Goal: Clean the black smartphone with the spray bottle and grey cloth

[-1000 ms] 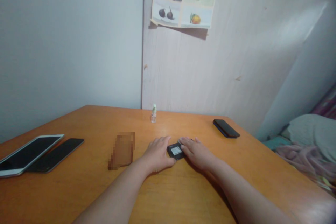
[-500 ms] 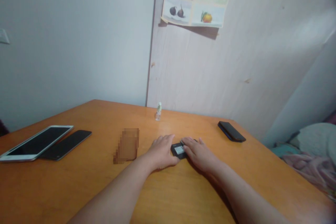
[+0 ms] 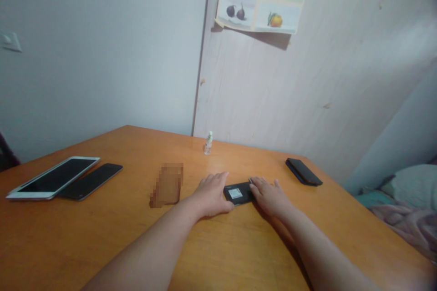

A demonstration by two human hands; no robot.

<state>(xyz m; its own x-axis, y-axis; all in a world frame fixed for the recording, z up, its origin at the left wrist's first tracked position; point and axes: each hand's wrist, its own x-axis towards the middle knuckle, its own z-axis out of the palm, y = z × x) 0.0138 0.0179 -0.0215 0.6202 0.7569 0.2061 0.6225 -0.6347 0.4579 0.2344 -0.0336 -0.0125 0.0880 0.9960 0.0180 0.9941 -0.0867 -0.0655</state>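
A flat black device (image 3: 243, 195) with a white label lies on the table between my two hands; its exact kind cannot be made out. My left hand (image 3: 212, 196) clasps its left end, the thumb along the near edge and the fingers at the far side. My right hand (image 3: 269, 196) is closed over the right end, fingertips at the far corner and the thumb hidden. The label and the middle of the device's top face are uncovered.
At left lie a white tablet (image 3: 58, 177) and a black phone (image 3: 94, 181). A blurred-out brown item (image 3: 167, 186) is left of my hands. A small clear bottle (image 3: 208, 143) stands at the back. A dark wallet-like case (image 3: 303, 172) lies near the right table edge.
My right hand has slid to the right along the device, so more of its black top and the whole label show. My left hand keeps its place. The view has shifted slightly.
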